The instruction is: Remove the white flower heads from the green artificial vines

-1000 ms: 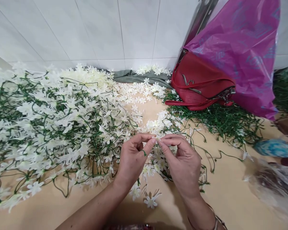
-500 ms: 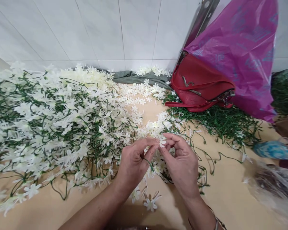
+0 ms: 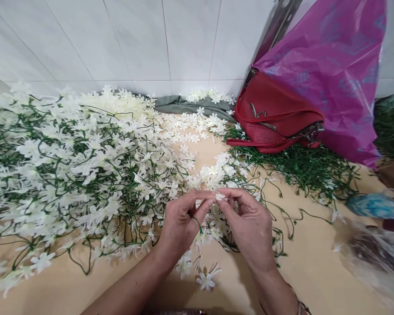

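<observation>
Wall [image 3: 138, 39], pinched flower [image 3: 220, 197], unreadable bag print [image 3: 357, 46]

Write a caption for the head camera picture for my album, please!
Two hands pinch a small white artificial flower beside a heap of white blossoms.

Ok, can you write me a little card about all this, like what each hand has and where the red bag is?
Left hand: left hand, fingertips pinched, green stem trailing from it
Right hand: right hand, fingertips at a small white flower
Big pile: white flowers with green stems, on the left
Red bag: red bag, partly on a green stem heap, near the wall
Beside it: purple plastic bag
Nearest loose flower: white, below the hands
</observation>
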